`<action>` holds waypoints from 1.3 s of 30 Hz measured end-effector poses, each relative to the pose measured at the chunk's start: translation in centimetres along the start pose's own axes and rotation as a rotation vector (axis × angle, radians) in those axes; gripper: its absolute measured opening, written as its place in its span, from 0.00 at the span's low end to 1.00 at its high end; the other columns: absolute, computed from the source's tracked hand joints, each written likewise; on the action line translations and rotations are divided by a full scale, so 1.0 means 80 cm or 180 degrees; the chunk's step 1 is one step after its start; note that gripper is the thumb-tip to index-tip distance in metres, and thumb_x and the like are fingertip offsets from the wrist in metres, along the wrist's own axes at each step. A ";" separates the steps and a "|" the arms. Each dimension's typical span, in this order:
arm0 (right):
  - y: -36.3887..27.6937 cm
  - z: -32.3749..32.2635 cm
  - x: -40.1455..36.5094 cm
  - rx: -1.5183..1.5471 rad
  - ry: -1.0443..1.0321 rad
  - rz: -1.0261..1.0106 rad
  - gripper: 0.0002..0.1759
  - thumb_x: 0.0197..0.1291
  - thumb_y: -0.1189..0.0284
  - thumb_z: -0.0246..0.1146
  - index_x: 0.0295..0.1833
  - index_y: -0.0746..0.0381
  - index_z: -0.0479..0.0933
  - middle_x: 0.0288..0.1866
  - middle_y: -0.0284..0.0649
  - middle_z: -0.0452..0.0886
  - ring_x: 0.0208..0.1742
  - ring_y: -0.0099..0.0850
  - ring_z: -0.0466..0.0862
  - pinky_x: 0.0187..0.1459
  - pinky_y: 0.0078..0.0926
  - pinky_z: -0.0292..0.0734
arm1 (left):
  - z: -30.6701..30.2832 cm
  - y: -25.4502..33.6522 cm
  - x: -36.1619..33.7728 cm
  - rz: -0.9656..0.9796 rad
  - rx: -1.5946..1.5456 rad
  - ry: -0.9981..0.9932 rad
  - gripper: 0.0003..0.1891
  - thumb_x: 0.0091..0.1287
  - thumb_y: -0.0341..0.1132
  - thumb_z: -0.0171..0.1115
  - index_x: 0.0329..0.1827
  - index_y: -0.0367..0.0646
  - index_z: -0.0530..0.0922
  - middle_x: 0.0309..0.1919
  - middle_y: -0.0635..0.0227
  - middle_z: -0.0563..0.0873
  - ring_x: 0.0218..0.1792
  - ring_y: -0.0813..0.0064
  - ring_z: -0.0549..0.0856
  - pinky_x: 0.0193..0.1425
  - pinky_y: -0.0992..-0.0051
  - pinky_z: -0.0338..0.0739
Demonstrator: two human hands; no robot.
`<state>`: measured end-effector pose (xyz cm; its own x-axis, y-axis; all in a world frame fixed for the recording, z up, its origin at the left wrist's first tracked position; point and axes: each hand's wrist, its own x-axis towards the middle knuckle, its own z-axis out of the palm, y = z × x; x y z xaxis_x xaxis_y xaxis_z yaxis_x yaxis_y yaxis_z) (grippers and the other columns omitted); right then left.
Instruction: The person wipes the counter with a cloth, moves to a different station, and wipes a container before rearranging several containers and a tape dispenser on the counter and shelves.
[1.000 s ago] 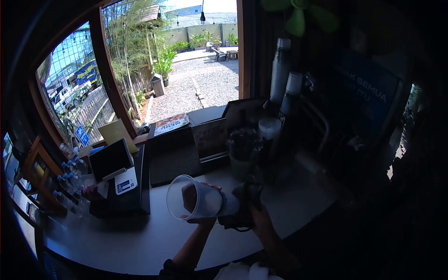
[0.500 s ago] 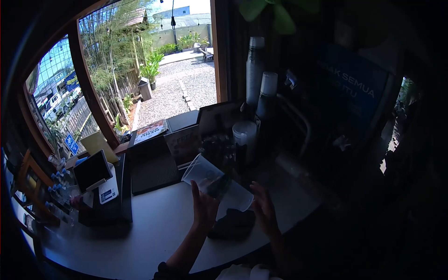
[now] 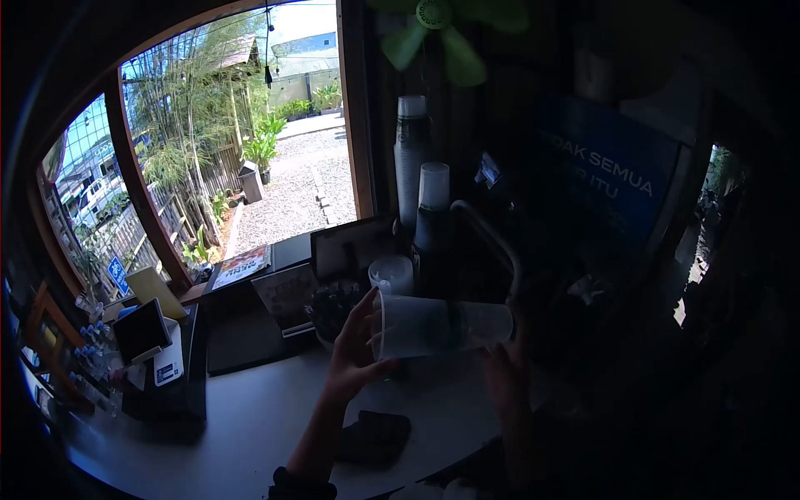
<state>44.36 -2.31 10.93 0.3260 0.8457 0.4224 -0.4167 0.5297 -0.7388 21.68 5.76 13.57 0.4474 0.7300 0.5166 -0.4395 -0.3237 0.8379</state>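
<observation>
A clear plastic cup (image 3: 425, 323) lies sideways in the air above the counter, its wide rim to the left and its base to the right. My left hand (image 3: 352, 354) grips the rim end, thumb below and fingers above. At the base end, my right hand (image 3: 507, 379) holds the cup from beneath; deep shadow hides some of its fingers. A dark folded cloth (image 3: 377, 437) rests on the counter (image 3: 267, 421) below my hands.
Tall stacks of cups (image 3: 412, 158) stand behind, beside a shorter cup stack (image 3: 433, 187). A clear tub (image 3: 390, 273) sits just beyond the held cup. To the left are a dark tray (image 3: 242, 337) and a tablet on a stand (image 3: 142, 331). A green fan (image 3: 433, 15) hangs above.
The cup has turned from a slant to nearly level and moved right in the view. My left hand has shifted to its rim, and my right hand has come under its base. The view has swung right.
</observation>
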 end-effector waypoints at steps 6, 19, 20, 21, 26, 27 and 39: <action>-0.021 0.016 0.074 -0.0142 0.0693 -0.0671 0.49 0.59 0.79 0.68 0.78 0.55 0.44 0.73 0.57 0.61 0.71 0.44 0.69 0.66 0.44 0.70 | 0.007 -0.024 0.074 0.0708 0.1313 -0.0602 0.66 0.43 0.39 0.84 0.80 0.49 0.42 0.76 0.56 0.57 0.77 0.60 0.56 0.76 0.51 0.55; -0.049 0.066 0.340 -0.3103 -0.0248 -0.2837 0.44 0.54 0.75 0.72 0.74 0.55 0.58 0.67 0.49 0.70 0.69 0.49 0.71 0.61 0.45 0.74 | -0.032 -0.179 0.287 0.0323 0.2121 0.0791 0.42 0.48 0.37 0.79 0.66 0.36 0.67 0.56 0.50 0.80 0.61 0.56 0.80 0.63 0.62 0.74; -0.045 0.070 0.355 -0.3205 -0.0414 -0.2761 0.45 0.53 0.75 0.72 0.75 0.53 0.58 0.66 0.49 0.71 0.68 0.49 0.72 0.59 0.44 0.75 | -0.034 -0.184 0.285 0.0313 0.2046 0.0828 0.43 0.47 0.35 0.79 0.66 0.35 0.66 0.54 0.51 0.81 0.60 0.57 0.80 0.62 0.63 0.75; -0.040 0.073 0.371 -0.3305 -0.0576 -0.2676 0.46 0.52 0.75 0.73 0.75 0.51 0.57 0.65 0.49 0.72 0.66 0.49 0.73 0.58 0.44 0.75 | -0.035 -0.182 0.284 0.0295 0.1973 0.0863 0.44 0.47 0.34 0.79 0.66 0.35 0.65 0.52 0.52 0.81 0.59 0.57 0.81 0.62 0.63 0.75; -0.003 0.062 0.430 -0.3996 -0.1766 -0.1259 0.43 0.44 0.78 0.76 0.66 0.53 0.62 0.67 0.45 0.70 0.68 0.45 0.73 0.62 0.42 0.74 | -0.041 -0.176 0.266 0.0414 0.2418 0.0799 0.56 0.44 0.36 0.83 0.74 0.37 0.53 0.61 0.52 0.71 0.64 0.55 0.75 0.65 0.61 0.74; 0.010 0.052 0.432 -0.4100 -0.1819 -0.1385 0.44 0.44 0.78 0.76 0.66 0.53 0.61 0.67 0.45 0.70 0.68 0.45 0.73 0.62 0.42 0.74 | -0.043 -0.179 0.260 0.0586 0.2724 0.0749 0.59 0.43 0.37 0.83 0.75 0.38 0.51 0.64 0.51 0.68 0.65 0.55 0.73 0.66 0.60 0.74; 0.039 0.035 0.241 -0.3749 0.0152 -0.2350 0.28 0.60 0.74 0.66 0.65 0.58 0.66 0.60 0.44 0.73 0.59 0.38 0.77 0.57 0.34 0.70 | -0.012 -0.059 0.124 -0.0326 0.1456 -0.0035 0.28 0.60 0.35 0.73 0.63 0.41 0.73 0.57 0.59 0.79 0.60 0.66 0.79 0.65 0.64 0.74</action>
<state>46.95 15.83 18.21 0.1933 0.3818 0.9038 0.8071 0.4619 -0.3677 27.48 15.13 14.57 0.4798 0.7665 0.4269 -0.0051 -0.4842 0.8750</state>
